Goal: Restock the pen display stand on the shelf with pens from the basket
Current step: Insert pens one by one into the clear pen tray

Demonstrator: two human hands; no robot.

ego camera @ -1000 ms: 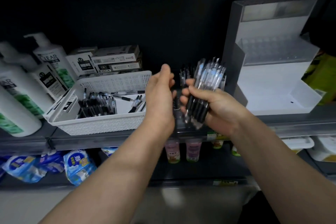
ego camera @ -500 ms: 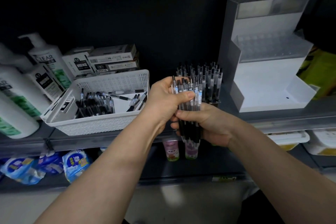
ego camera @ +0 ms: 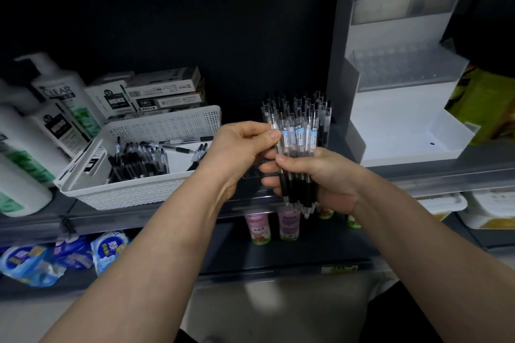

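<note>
My right hand grips an upright bundle of clear pens with black grips in front of the shelf edge. My left hand pinches one pen at the left side of that bundle, near its top. Right behind the bundle stands the pen display stand, a dark holder with several pens upright in it; my hands hide its lower part. To the left, the white perforated basket holds several more loose pens lying flat.
White shampoo bottles and stacked small boxes stand behind and left of the basket. A tall white and grey display case fills the shelf to the right. Small bottles and blue packs sit on the lower shelf.
The bundle went from tilted to upright in my right hand. My left hand moved from beside it onto the pens and now pinches a single pen at the bundle's left.
</note>
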